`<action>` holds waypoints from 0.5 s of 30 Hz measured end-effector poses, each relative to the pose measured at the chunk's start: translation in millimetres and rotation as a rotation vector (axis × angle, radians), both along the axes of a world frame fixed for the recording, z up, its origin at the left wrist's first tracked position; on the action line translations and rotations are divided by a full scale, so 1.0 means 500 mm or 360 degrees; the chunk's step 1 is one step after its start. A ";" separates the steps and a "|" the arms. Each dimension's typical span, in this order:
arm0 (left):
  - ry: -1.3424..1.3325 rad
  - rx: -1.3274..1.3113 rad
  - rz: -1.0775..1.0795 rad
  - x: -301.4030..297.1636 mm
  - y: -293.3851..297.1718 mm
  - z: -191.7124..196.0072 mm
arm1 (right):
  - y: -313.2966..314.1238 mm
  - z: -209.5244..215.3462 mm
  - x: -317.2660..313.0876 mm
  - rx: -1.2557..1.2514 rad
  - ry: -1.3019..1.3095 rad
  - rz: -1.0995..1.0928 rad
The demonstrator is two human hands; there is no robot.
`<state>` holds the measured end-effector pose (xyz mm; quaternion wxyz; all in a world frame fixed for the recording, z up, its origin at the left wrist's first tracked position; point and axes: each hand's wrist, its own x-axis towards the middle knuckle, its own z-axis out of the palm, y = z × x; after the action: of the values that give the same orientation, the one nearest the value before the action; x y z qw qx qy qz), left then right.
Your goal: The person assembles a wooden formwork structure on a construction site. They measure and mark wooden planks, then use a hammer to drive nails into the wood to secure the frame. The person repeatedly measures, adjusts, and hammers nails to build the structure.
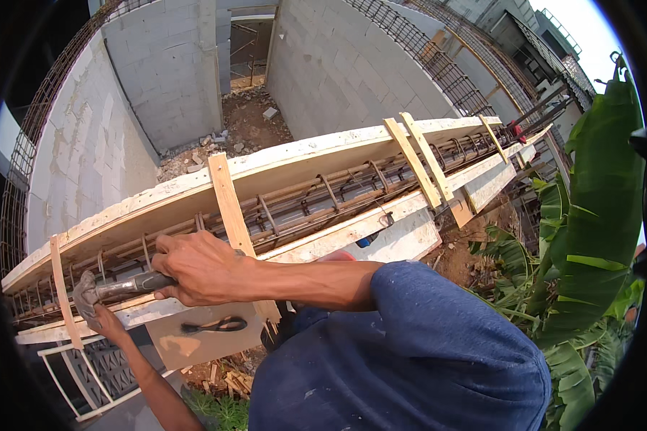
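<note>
Timber beam formwork [280,169], long trough of pale boards crossed by wooden battens, with a rusted rebar cage [323,197] lying inside it; grey block walls [338,65] stand beyond it and banana leaves [589,237] beside its far end. Right hand [198,267], over the formwork's near end, closed around the handle of a claw hammer [104,289] whose head points toward the near end. Left hand [104,320], just below the hammer head at the formwork's near side board, fingers curled, contents not discernible; black pincers [214,325] rest on a board under the formwork.

Steel claw hammer [104,289] with dark grip, lying level, head leftward over the wooden formwork's near board.
</note>
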<state>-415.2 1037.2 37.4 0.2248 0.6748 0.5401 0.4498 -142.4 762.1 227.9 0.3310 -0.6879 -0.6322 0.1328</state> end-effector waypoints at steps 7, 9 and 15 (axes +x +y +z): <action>0.0113 0.0043 -0.0185 0.021 -0.007 0.022 | -0.443 0.020 0.302 0.0084 0.0126 -0.1544; 0.0168 -0.0012 -0.0178 0.028 -0.015 0.031 | -0.555 0.007 0.391 -0.0123 -0.0200 -0.2063; 0.0220 0.0025 -0.0295 0.037 -0.021 0.034 | -0.729 -0.121 0.521 -0.0553 -0.0466 -0.2328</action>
<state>-396.5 1026.5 54.4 0.2224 0.7530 0.4860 0.3838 118.0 397.6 167.2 0.1346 -0.9839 -0.0234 -0.1150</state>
